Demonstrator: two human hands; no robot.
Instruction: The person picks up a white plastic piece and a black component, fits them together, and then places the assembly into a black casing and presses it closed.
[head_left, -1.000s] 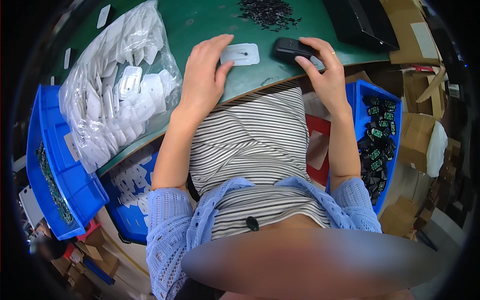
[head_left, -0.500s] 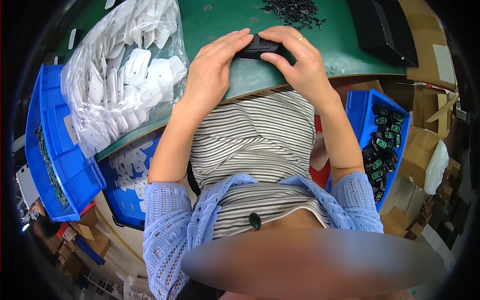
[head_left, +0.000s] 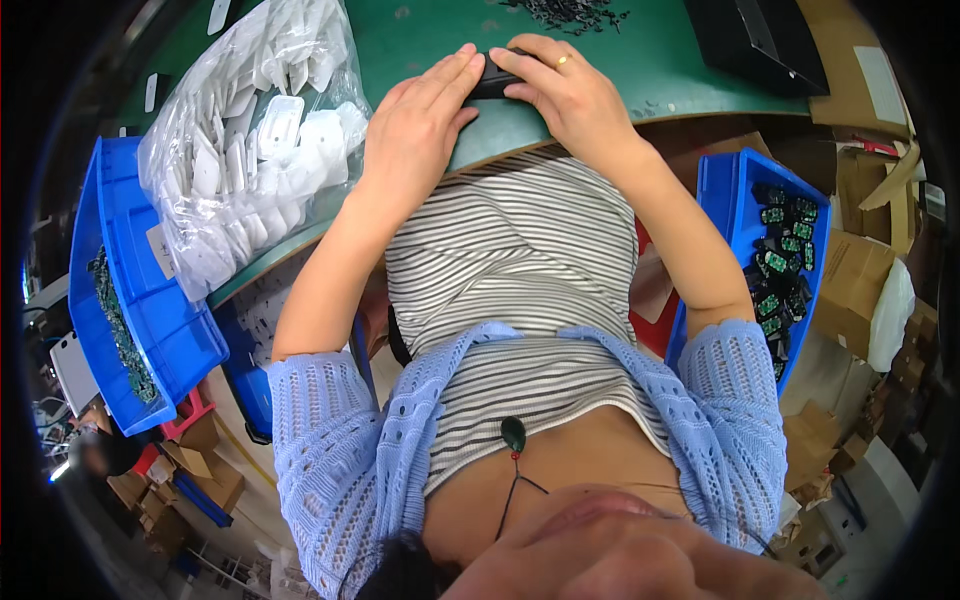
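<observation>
Black rounded plastic case (head_left: 495, 80) was off to the right a second ago, now it's upper centre, right hand (head_left: 570, 92) curled around it, fingers and thumb. Left hand (head_left: 415, 122) touches its left end, can't tell if gripping tbh.

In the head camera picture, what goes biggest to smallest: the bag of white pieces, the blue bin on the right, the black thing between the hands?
1. Clear bag
2. Blue bin, right side
3. Black thing, partly hidden, so only its visible part counts
</observation>
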